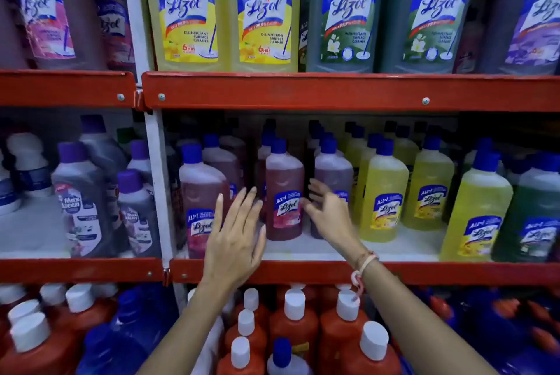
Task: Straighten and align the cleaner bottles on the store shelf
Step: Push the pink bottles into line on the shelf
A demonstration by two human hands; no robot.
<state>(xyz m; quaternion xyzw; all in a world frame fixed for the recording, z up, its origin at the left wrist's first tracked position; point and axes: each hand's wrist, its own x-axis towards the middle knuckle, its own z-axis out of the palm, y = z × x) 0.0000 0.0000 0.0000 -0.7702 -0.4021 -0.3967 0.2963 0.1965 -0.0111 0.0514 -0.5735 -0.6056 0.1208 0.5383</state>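
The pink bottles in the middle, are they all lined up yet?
Not yet. The yellow bottles already face forward. Both open hands, left hand and right hand, flank one pink bottle, neither gripping it. The leftmost pink bottle leans and needs straightening.

Open gaps either side of centre pink Lizol bottle [284,193]; flanked by front pink bottle [201,202], purple bottle [332,168]; red shelf rail [303,91] overhead.

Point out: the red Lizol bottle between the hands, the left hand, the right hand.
red Lizol bottle [285,193], head view, on its body above the label
left hand [235,236], head view, back of the hand
right hand [328,215], head view, back of the hand
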